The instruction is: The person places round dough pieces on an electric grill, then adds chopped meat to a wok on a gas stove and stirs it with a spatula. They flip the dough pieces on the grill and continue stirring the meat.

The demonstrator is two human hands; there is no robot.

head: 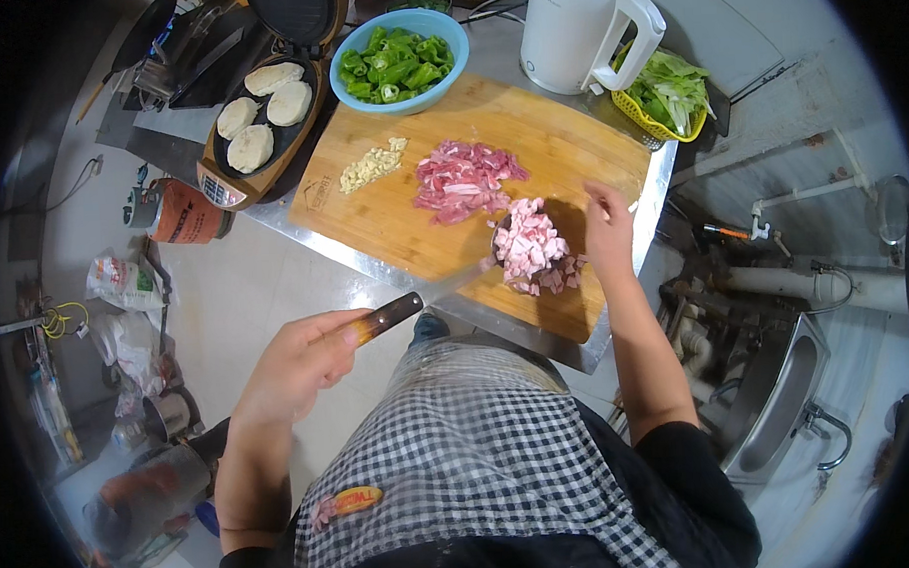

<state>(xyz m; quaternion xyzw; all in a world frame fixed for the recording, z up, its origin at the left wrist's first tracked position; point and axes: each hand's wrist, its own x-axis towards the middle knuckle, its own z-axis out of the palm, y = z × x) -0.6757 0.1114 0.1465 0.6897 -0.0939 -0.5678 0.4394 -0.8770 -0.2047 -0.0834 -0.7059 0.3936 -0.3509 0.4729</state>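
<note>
My left hand (296, 361) grips the dark and amber handle of a metal ladle (454, 281), which slants over the near edge of a bamboo cutting board (547, 134). Diced fatty meat (529, 238) is heaped in its bowl and hides most of the bowl. More diced meat (563, 274) lies on the board beside and under it. To the right of the ladle, my right hand (609, 230) hovers over the board's right side, fingers loosely curled, with nothing visible in it. Sliced red meat (466, 180) and chopped garlic (373, 167) lie farther back on the board.
A blue bowl of cut green peppers (400, 60) stands at the board's back edge. An electric griddle (257, 125) holding several pale flatbreads is left of it. Behind are a white kettle (577, 32) and a yellow basket of lettuce (658, 93). A steel sink (778, 400) is at right.
</note>
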